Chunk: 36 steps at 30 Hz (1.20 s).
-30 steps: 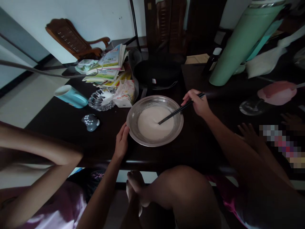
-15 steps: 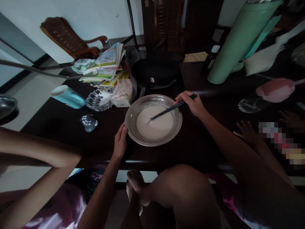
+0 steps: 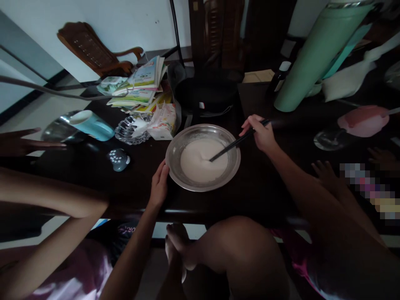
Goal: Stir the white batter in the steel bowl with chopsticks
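The metal bowl point(image 3: 175, 168) lies between the two hands, just right of the left hand point(image 3: 159, 185) and to the left of and a little below the right hand point(image 3: 261, 135). It is round and wide, with sloping silver-grey walls and a smooth, flat rim. Inside it is a pale, creamy liquid point(image 3: 196, 168), with a soft swirl and a small raised ripple where the chopsticks point(image 3: 231, 145) enter. Some thin pale traces are on the inner wall.

The left hand touches the rim with the thumb side; whether its fingers close under the bowl, I cannot tell. The right hand is narrow, its fingers closed around the upper part of the black, slim chopsticks, which are tilted.

The table point(image 3: 231, 208) under the bowl is dark and slightly glossy. Beyond the left hand, toward the upper left, are a grey, rounded object with white dots point(image 3: 118, 160), a light blue mug point(image 3: 93, 125) and a clear, ridged glass dish point(image 3: 125, 131). Beyond the right hand, toward the upper right, a tall green cylinder point(image 3: 315, 58) appears tilted.
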Available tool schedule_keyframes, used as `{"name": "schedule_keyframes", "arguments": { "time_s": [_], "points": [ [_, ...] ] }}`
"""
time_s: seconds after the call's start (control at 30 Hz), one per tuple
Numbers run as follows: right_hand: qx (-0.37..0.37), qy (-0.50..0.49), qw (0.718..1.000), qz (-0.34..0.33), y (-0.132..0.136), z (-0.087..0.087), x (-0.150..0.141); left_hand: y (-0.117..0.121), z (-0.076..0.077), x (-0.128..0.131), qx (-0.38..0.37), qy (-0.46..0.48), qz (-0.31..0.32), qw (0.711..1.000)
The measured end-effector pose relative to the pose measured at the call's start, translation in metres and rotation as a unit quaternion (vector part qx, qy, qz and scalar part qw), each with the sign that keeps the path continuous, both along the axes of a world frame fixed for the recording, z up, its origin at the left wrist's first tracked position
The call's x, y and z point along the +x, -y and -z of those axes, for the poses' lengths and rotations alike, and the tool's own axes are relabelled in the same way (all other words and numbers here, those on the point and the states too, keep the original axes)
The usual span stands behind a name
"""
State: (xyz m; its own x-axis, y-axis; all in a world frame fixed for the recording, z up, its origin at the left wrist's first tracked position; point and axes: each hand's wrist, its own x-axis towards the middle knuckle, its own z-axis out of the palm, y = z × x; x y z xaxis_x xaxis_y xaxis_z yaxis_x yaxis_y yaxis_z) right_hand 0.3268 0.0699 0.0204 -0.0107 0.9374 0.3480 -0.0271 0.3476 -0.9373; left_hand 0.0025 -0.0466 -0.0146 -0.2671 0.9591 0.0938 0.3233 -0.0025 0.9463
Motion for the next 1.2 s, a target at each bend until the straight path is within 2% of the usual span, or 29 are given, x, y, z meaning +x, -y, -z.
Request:
{"name": "schedule_keyframes", "arguments": {
  "time_s": [0.13, 0.3, 0.47, 0.5, 0.63, 0.67, 0.8, 0.83, 1.0, 1.13, 1.2],
  "points": [
    [-0.013, 0.040, 0.996, -0.074, 0.0023, 0.0012, -0.0035, 0.0004, 0.0000, -0.0002, 0.000, -0.005, -0.005, 1.000],
    [0.003, 0.012, 1.000, 0.005, 0.0001, 0.0017, -0.0002, 0.0005, 0.0007, -0.0007, -0.002, -0.002, -0.002, 1.000],
    [-0.008, 0.051, 0.996, -0.078, 0.0029, 0.0019, -0.0045, 0.0008, 0.0014, -0.0009, -0.003, -0.006, -0.014, 1.000],
    [-0.001, 0.052, 0.996, -0.072, 0.0029, 0.0014, -0.0047, 0.0009, 0.0011, -0.0006, -0.003, -0.009, -0.016, 1.000],
    [0.013, -0.001, 1.000, 0.024, -0.0002, 0.0008, -0.0015, 0.0010, -0.0006, 0.0008, -0.005, -0.001, -0.004, 1.000],
    [0.007, -0.006, 1.000, 0.026, -0.0005, 0.0014, -0.0013, 0.0010, -0.0008, 0.0009, -0.005, 0.002, -0.003, 1.000],
    [-0.017, 0.041, 0.997, -0.067, 0.0010, 0.0043, -0.0033, 0.0010, -0.0005, 0.0007, -0.004, -0.004, -0.013, 1.000],
    [-0.014, 0.048, 0.996, -0.074, 0.0010, 0.0043, -0.0030, 0.0010, -0.0005, 0.0006, -0.003, -0.006, -0.014, 1.000],
    [0.006, 0.018, 1.000, 0.020, -0.0027, 0.0021, 0.0034, 0.0010, -0.0013, 0.0009, -0.008, -0.007, -0.010, 1.000],
    [-0.015, 0.031, 0.997, -0.068, -0.0011, 0.0025, 0.0005, 0.0009, -0.0021, 0.0013, -0.002, -0.003, -0.007, 1.000],
    [-0.004, 0.032, 0.997, -0.071, -0.0005, 0.0018, -0.0007, 0.0010, -0.0024, 0.0015, 0.001, -0.008, -0.008, 1.000]
  ]
}}
